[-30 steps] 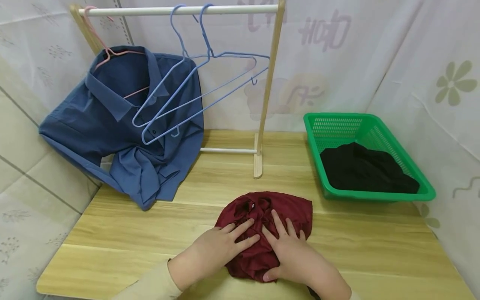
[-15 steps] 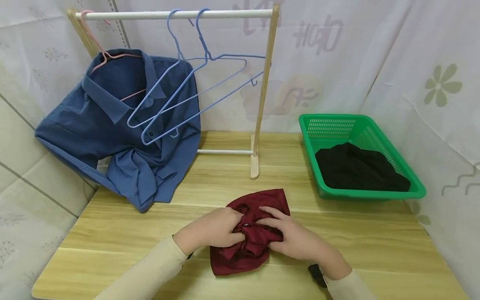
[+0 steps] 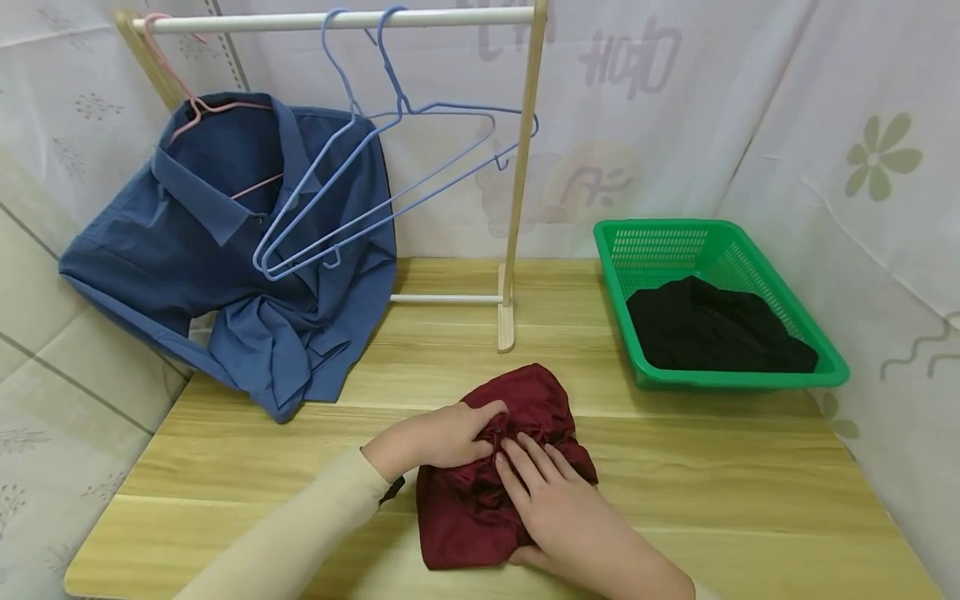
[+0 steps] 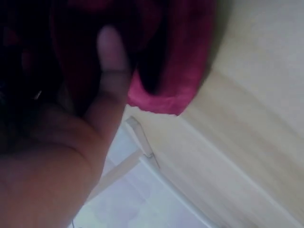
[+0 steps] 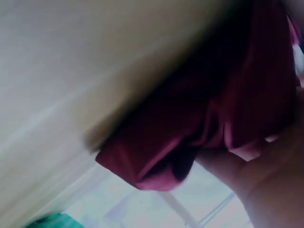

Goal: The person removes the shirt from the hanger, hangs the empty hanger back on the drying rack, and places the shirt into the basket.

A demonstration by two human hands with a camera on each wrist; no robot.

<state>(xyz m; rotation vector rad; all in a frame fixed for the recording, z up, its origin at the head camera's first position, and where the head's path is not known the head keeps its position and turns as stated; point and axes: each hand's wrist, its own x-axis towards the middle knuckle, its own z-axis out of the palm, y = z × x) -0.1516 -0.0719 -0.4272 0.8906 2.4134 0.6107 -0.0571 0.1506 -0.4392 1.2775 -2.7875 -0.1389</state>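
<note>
Both wrist views are blurred and filled at close range by dark red cloth and skin, so little detail can be made out there. In the head view, the near edge of the maroon garment (image 3: 480, 508) is partly covered by the right hand (image 3: 558, 512), and its left side by the left hand (image 3: 435, 437). The pink hanger (image 3: 197, 108) is largely hidden inside the blue shirt (image 3: 225, 258).

The maroon garment lies bunched on the wooden table (image 3: 712, 483), near the front edge and roughly centred. Its long axis runs from the near edge away toward the clothes rack (image 3: 513, 175). It is a dark wine red, creased into a gathered knot of folds at the middle, and smoother at the near end.

The left hand's fingers are curled into the gathered folds, gripping them. The right hand is laid flat on the cloth with fingers straight, fingertips touching the same folds; the two hands meet there.

Two blue hangers (image 3: 390, 192) hang from the rail. A black garment (image 3: 712, 333) lies in the green basket (image 3: 750, 379) at the right, well apart from the hands.
</note>
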